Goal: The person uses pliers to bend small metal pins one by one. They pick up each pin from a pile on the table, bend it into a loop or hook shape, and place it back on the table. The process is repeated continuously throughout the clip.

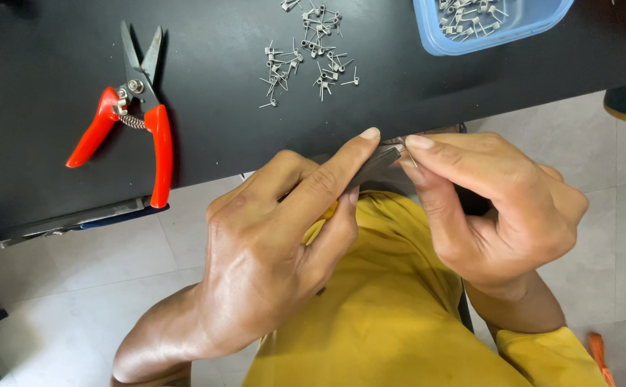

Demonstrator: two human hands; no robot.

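Left hand clenched round dark pliers; right hand pinches a small wire spring at their tip, just near of the black table's edge. Red-handled snips lie far left.

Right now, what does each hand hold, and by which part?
Left hand: pliers, gripped by the handles. Right hand: a small metal part, pinched between its fingertips at the pliers' tip.

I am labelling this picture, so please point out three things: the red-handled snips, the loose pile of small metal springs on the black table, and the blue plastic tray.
Red-handled snips (pixel 157 140): head view, on the right handle.
Loose pile of small metal springs (pixel 306 54): head view, pile's middle.
Blue plastic tray (pixel 470 41): head view, near rim.
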